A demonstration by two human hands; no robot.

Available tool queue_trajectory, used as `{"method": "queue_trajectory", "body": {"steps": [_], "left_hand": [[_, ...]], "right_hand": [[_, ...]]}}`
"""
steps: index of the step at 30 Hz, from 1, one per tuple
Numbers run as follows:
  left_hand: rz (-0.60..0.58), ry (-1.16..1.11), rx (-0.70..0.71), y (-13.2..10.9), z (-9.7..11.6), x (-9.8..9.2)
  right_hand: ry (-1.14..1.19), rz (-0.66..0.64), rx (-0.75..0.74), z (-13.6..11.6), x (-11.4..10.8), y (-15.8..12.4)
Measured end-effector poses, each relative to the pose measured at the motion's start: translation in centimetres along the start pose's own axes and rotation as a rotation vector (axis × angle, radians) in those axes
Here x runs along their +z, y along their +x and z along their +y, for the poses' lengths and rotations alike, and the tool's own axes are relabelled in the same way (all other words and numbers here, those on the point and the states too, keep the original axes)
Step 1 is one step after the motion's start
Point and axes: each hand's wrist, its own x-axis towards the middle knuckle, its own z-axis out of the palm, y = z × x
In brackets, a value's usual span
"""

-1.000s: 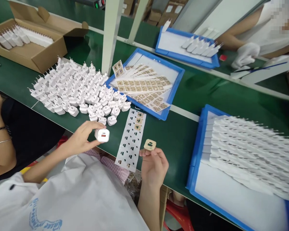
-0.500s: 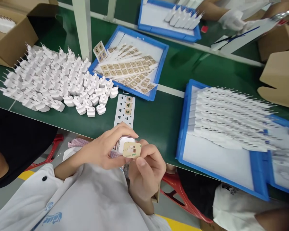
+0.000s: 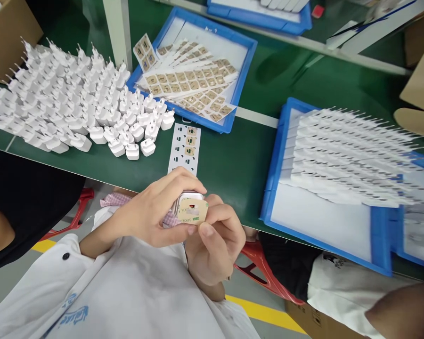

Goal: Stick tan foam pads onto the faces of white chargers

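Note:
My left hand [image 3: 151, 214] is closed round a white charger plug [image 3: 185, 197], held just off the near edge of the green table [image 3: 233, 160]. My right hand [image 3: 214, 238] pinches a tan adhesive sticker [image 3: 193, 213] and holds it against the plug's face. Both hands meet in front of my chest. On the table just beyond lies a white backing sheet [image 3: 184, 149] with a few stickers left at its far end.
A large heap of white plugs [image 3: 63, 103] covers the left of the table. A blue tray [image 3: 245, 61] holds strips of tan stickers. Another blue tray [image 3: 273, 179] at right holds rows of plugs. A white post [image 3: 118, 33] stands behind. Other people sit on both sides.
My left hand brought the plug from the table edge toward my chest and my right hand brought the sticker onto it. The view tilted down and shifted.

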Motion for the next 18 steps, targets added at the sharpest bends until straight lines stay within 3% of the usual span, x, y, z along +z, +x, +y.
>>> {"method": "queue_trajectory", "body": {"steps": [18], "left_hand": [[0.019,0.033,0.023,0.32,0.17,-0.15]], "right_hand": [[0.034,0.003,0.037,0.03,0.07,0.05]]}}
